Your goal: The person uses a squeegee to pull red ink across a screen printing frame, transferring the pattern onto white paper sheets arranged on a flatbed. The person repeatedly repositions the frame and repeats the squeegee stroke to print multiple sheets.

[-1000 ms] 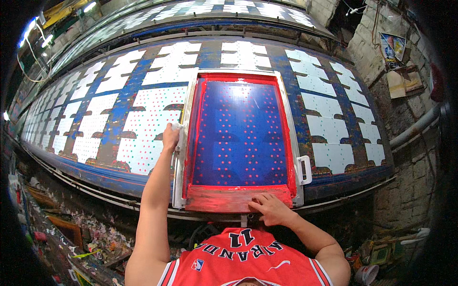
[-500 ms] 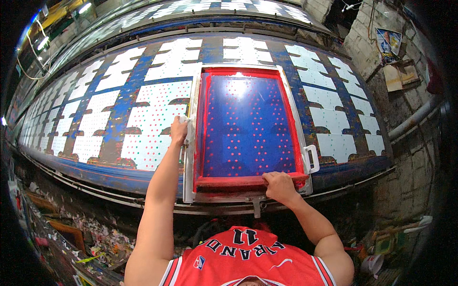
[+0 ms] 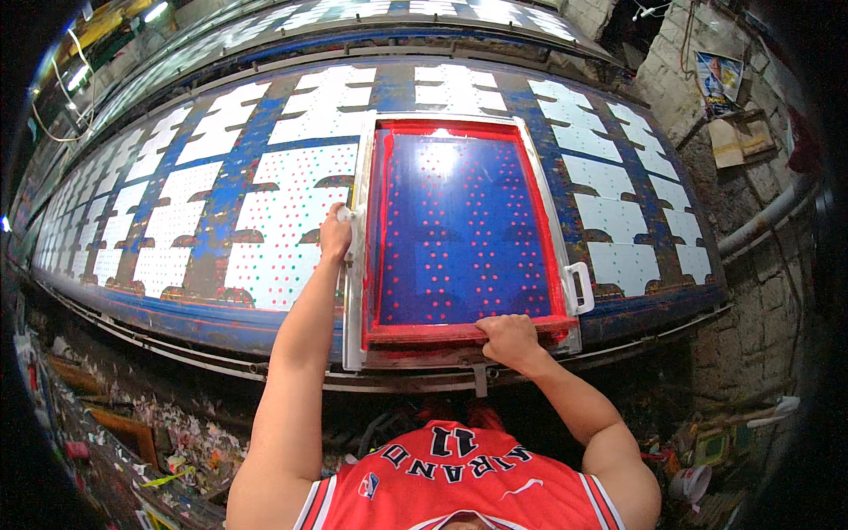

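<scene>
Fingers of the right hand curl over the near edge of the printing screen frame, clenched on its red-stained bottom rail; fingers of the left hand wrap the frame's left rail about midway up, also gripping. Frame lies flat on the long desk, white border, red inner edge, blue mesh showing rows of small red dots. A white handle sticks out from its right rail. Change over the last second: the frame has slid leftward along the desk, and now covers the cloth panel just right of the dotted panel beside the left hand; both hands kept their grips throughout. Judgement: the screen is being stepped along the row and seated on its next panel, so registration against the desk edge looks to be the matter in hand. To the left, white panels already carry red and green dots; to the right, plain white panels with no dots visible. Blue paint streaks run between panels. Below the desk rail, littered floor with scraps; rough wall and a pipe at right.
</scene>
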{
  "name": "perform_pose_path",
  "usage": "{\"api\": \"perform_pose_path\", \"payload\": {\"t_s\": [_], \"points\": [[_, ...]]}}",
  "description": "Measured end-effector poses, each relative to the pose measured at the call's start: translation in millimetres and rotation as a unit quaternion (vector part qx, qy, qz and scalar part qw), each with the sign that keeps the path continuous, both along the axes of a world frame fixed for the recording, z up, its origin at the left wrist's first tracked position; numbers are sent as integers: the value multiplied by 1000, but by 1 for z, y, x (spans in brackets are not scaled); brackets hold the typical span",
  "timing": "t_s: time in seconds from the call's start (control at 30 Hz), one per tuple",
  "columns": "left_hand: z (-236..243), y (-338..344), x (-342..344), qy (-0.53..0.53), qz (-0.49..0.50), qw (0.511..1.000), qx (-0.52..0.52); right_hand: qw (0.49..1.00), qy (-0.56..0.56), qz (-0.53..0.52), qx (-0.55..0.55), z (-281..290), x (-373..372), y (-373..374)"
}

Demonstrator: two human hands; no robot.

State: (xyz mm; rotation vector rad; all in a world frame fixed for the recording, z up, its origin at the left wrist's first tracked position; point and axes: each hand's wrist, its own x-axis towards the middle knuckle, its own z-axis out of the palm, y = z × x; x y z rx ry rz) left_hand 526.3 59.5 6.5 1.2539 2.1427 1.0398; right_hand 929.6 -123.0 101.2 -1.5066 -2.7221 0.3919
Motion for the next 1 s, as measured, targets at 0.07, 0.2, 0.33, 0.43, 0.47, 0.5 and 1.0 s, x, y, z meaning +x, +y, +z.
{"api": "perform_pose_path", "payload": {"t_s": [0.07, 0.2, 0.33, 0.43, 0.47, 0.5, 1.0], "points": [[2, -2, 1, 22, -7, 1000, 13, 1000, 5, 5, -9, -1, 6, -7], [7, -3, 4, 22, 11, 1000, -8, 998, 38, 24, 35, -11, 12, -21], [5, -1, 6, 26, 14, 1000, -11, 990, 69, 24, 118, -28, 9, -18], [3, 0, 4, 16, 13, 1000, -5, 984, 84, 19, 153, -34, 7, 9], [2, 0, 5, 23, 10, 1000, 1, 985, 79, 16, 153, -35, 7, 23], [2, 0, 4, 21, 12, 1000, 1, 985, 74, 12, 153, -35, 5, 37], [13, 1, 11, 31, 26, 999, -34, 981, 8, -10, 193, -58, -15, 326]]}}
